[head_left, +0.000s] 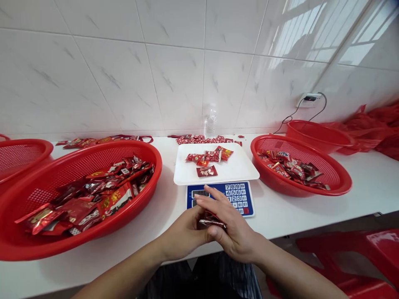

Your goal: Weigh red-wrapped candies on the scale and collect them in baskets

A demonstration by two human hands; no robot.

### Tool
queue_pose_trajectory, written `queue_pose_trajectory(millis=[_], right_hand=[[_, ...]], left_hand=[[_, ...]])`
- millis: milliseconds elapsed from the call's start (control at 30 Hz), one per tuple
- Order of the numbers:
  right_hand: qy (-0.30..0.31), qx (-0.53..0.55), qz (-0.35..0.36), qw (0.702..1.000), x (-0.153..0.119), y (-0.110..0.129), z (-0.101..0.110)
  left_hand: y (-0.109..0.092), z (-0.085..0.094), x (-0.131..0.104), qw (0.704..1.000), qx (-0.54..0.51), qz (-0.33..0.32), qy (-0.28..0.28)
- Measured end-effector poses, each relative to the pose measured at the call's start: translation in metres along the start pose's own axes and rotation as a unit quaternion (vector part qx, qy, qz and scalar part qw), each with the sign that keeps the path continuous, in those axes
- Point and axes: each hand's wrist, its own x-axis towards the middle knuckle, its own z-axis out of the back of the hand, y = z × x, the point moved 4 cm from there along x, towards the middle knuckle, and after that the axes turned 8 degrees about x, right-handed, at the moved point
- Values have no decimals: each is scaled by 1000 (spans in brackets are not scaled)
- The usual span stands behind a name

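My left hand [183, 233] and my right hand [236, 232] meet in front of a digital scale [246, 198], closed together around small red snack packets [213, 221]. My fingers hide most of these packets, so I cannot tell how many there are. On the scale's white tray [183, 173] lie several red packets, one dark red packet [206, 171] nearest me. My right fingers cover part of the scale's display and keypad. To the left stands a big red plastic basket [156, 166] with many red packets [115, 199] inside.
A smaller red basket [338, 192] with packets stands right of the scale. Along the tiled wall are a clear bottle [210, 122] and loose packets [199, 140]. Another red basin [314, 128], red bags [368, 128] and a cabled socket [308, 100] are farther right. Red stools [358, 249] stand below.
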Motion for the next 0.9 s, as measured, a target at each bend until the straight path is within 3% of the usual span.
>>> queue_pose_trajectory(millis=[133, 233, 333, 467, 700, 900], right_hand=[[21, -66, -17, 997, 30, -19, 27], [0, -174, -102, 980, 64, -57, 51], [73, -263, -172, 947, 94, -97, 55], [158, -305, -167, 924, 116, -123, 44], [116, -335, -114, 928, 118, -122, 35], [132, -394, -95, 905, 123, -121, 35]], left_hand=[[-2, 39, 2, 996, -57, -22, -70], [-8, 71, 2, 978, -85, -84, -172], [-6, 91, 2, 958, -90, -116, -245], [10, 98, 2, 951, -75, -101, -284], [25, 94, 1, 968, -38, -68, -239], [29, 92, -1, 974, -21, -62, -215]])
